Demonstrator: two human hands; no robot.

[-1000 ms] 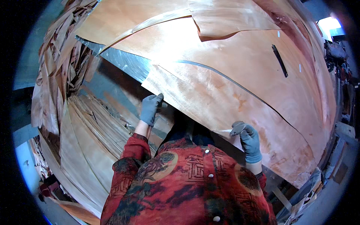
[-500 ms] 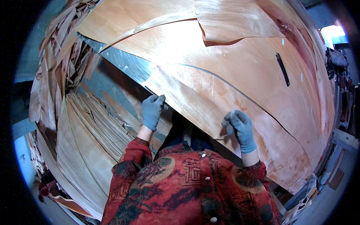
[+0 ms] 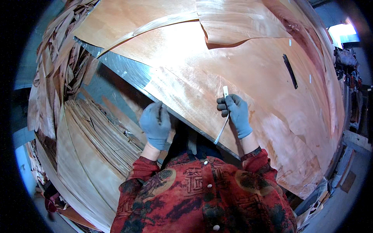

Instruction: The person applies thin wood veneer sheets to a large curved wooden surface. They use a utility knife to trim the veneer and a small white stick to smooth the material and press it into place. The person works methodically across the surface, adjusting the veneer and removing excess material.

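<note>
My right hand (image 3: 237, 112), in a grey-blue glove with dark fingertips, is closed on a narrow white strip (image 3: 225, 91) above the wood veneer sheet (image 3: 190, 99). One end of the strip stands up past the fingers; the other hangs toward the table's front edge. My left hand (image 3: 155, 123), gloved alike, is by that edge to the left. Its fingers are curled together, and anything between them is hidden. Pale veneer covers most of the tabletop, with a bare metal strip (image 3: 122, 64) showing along the far left of the edge.
A dark flat bar (image 3: 290, 71) lies on the veneer at right. Overlapping veneer pieces (image 3: 241, 25) lie at the back. Left of the table stand stacked veneer sheets (image 3: 91, 151) and a heap of torn scraps (image 3: 58, 66).
My right hand has moved up and left, bringing the white strip into clear view. My left hand has drawn slightly nearer me. The long dark curved gap across the veneer no longer shows.
</note>
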